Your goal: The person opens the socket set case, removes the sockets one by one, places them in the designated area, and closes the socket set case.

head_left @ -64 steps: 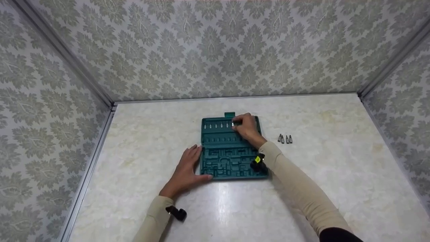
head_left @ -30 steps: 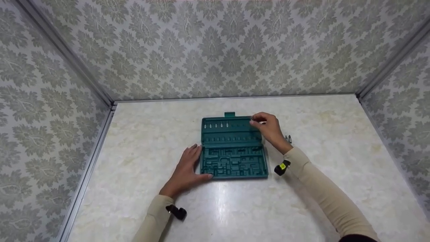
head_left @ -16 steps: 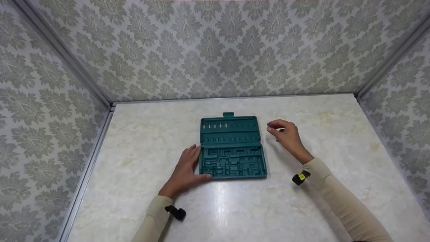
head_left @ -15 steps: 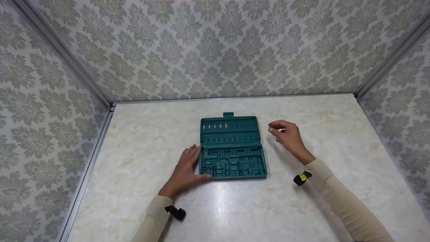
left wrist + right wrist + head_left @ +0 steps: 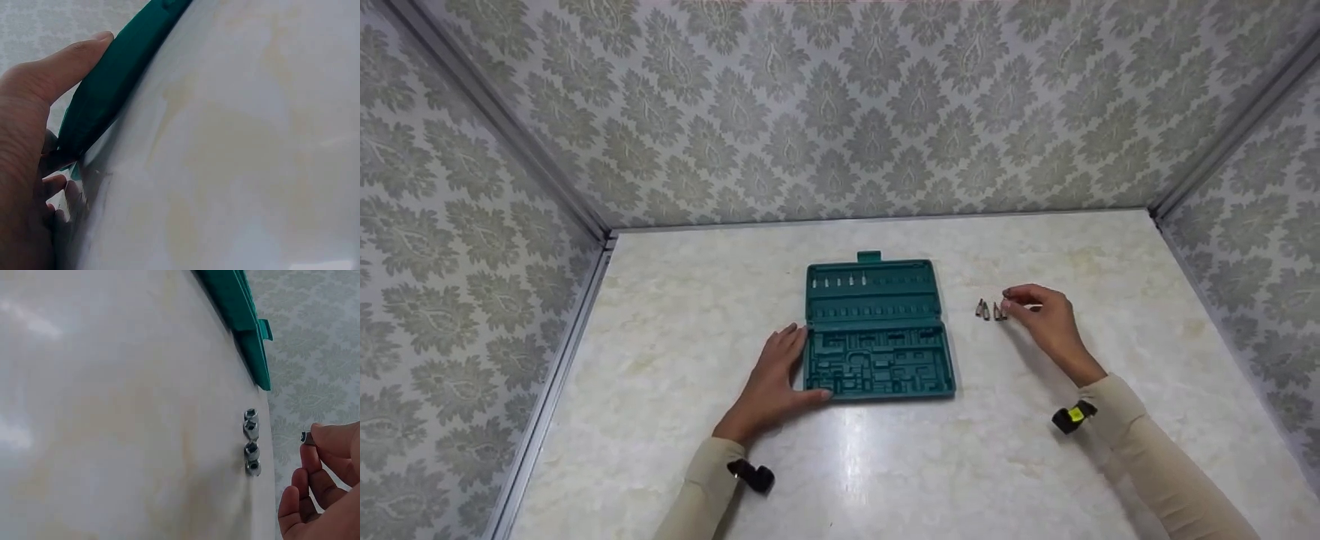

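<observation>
An opened green plastic tool case (image 5: 874, 324) lies on the table, with several small silver bits (image 5: 839, 282) in the left slots of its far half. My left hand (image 5: 771, 382) rests at its near left corner, thumb (image 5: 79, 59) laid on the rim and fingers along the side. Right of the case, my right hand (image 5: 1046, 319) pinches a small metal socket (image 5: 306, 438) between thumb and fingertips. The held socket is over the row of several more sockets (image 5: 252, 451) on the table, their hollow ends visible in the right wrist view.
The pale marbled table (image 5: 682, 300) meets patterned wall panels (image 5: 877, 112) at the back and sides. A clasp tab (image 5: 869, 256) sticks out from the case's far edge. A camera (image 5: 1069, 418) is strapped at each wrist.
My right hand took a bit-like metal piece from the case's far row and carried it right to beside the loose sockets. The left hand has stayed at the case's corner.
</observation>
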Demonstrator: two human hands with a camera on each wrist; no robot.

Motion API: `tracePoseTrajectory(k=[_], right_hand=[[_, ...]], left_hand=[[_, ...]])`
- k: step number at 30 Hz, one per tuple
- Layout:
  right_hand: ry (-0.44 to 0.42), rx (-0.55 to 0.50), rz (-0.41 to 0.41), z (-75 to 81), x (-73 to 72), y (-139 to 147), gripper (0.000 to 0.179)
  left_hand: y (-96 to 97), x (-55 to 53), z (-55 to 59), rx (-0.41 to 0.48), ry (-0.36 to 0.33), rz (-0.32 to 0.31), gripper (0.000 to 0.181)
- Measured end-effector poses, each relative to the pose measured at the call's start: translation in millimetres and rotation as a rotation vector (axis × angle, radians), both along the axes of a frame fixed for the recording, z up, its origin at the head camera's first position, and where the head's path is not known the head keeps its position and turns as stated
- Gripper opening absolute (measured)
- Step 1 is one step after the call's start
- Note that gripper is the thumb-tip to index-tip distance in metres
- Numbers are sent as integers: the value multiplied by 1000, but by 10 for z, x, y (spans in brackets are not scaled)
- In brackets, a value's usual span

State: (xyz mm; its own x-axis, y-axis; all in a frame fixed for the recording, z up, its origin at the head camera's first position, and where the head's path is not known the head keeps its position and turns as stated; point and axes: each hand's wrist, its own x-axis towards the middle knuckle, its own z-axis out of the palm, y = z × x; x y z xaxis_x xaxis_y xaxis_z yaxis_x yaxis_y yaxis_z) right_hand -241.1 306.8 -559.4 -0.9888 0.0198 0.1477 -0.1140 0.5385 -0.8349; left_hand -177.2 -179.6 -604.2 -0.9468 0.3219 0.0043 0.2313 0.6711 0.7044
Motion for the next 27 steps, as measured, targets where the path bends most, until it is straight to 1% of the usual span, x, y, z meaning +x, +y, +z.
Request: tracePoseTrajectory(k=[5, 11, 14, 20, 23, 27], right_hand=[[-29, 10, -28, -78, 30, 156, 28], [-69, 6, -62, -153, 54, 237, 25], [-75, 16, -67, -174, 70, 232, 25], [-55, 44, -96, -215, 71, 194, 22], [-47, 43, -111, -231, 73, 173, 20], [-49, 37, -109, -251, 68, 142, 19]], left_hand=[[-9, 1, -5, -7, 21, -5, 125], [-3, -8, -11, -18, 26, -8, 124], [1, -6, -12, -16, 20, -5, 124], [9, -6, -35, -16, 3, 13, 126], [7, -8, -37, -17, 1, 13, 126], [0, -2, -29, -18, 0, 13, 126]])
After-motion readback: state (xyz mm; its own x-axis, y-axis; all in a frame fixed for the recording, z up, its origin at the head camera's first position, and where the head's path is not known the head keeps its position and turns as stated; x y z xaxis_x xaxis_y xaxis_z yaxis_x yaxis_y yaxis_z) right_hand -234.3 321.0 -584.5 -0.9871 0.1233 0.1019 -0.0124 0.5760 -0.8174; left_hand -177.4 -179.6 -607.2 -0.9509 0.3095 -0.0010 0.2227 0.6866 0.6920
